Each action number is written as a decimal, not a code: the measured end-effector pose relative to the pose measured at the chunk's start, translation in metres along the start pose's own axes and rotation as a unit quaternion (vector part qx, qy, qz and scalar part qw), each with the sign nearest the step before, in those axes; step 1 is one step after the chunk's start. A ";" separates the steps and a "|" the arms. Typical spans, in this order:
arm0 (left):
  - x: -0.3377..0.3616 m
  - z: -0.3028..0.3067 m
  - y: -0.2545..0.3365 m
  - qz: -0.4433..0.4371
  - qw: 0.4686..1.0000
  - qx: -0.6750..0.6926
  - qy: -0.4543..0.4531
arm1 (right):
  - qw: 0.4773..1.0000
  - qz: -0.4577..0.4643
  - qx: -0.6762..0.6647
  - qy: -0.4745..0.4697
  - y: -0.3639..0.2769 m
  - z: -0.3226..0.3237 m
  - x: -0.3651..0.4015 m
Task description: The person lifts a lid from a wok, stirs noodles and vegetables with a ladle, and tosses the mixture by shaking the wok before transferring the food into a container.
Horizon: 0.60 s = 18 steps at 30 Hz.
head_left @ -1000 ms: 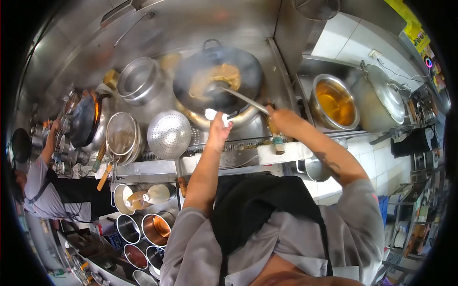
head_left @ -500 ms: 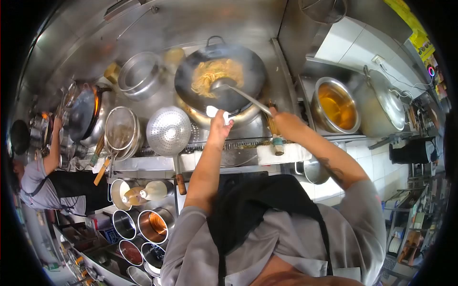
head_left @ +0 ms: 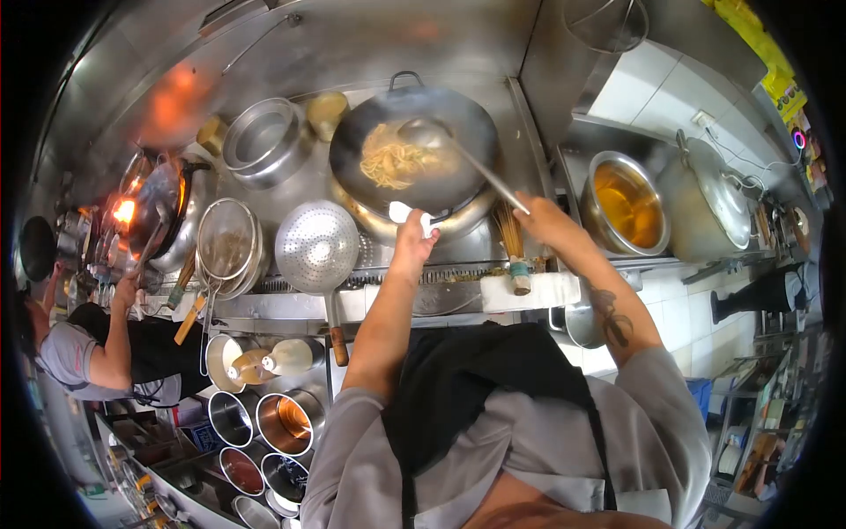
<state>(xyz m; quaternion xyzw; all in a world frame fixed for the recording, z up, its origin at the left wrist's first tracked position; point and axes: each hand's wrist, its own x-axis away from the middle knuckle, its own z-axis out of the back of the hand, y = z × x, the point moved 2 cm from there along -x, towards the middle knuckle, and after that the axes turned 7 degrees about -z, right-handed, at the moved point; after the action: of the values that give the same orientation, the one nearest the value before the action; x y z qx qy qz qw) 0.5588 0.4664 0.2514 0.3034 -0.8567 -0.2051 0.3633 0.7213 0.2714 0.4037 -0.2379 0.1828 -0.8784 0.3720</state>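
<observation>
A dark wok (head_left: 361, 110) sits on the burner with noodles (head_left: 390, 160) in it. My left hand (head_left: 412, 244) is closed around a folded white cloth (head_left: 399, 212) at the wok's near rim, where the grip on the handle is partly hidden. My right hand (head_left: 548, 222) is wrapped round the handle of a long metal ladle (head_left: 480, 167). The ladle's bowl is over the far side of the wok, just beyond the noodles. Below the right hand, a bamboo brush (head_left: 510, 238) rests at the stove's front.
Left of the wok are a perforated skimmer (head_left: 315, 245), a mesh strainer (head_left: 225, 236) and metal pots (head_left: 257, 141). To the right stands a pot of amber liquid (head_left: 627, 203). A co-worker (head_left: 106, 353) works at a flaming wok on the far left.
The ladle has lifted from the noodles toward the wok's far side. My right hand has shifted slightly right. Flames have flared at the co-worker's wok.
</observation>
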 end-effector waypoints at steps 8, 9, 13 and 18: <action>-0.007 0.000 -0.002 0.022 1.000 0.004 0.015 | 0.995 -0.009 -0.071 0.071 -0.016 -0.017 -0.107; -0.011 0.002 -0.004 0.037 0.999 0.003 0.010 | 0.994 -0.028 -0.100 0.030 -0.037 -0.023 -0.107; -0.010 -0.002 0.000 0.070 0.997 0.001 0.023 | 0.994 0.097 -0.009 0.047 -0.052 -0.082 -0.137; -0.013 0.002 0.002 0.070 0.997 -0.006 0.007 | 0.980 0.156 0.122 0.005 -0.024 -0.056 -0.053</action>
<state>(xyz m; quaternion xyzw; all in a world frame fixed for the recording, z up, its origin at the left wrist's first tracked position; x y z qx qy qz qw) 0.5641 0.4764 0.2451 0.2417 -0.8722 -0.1817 0.3845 0.7094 0.3340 0.3549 -0.1547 0.1107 -0.8263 0.5302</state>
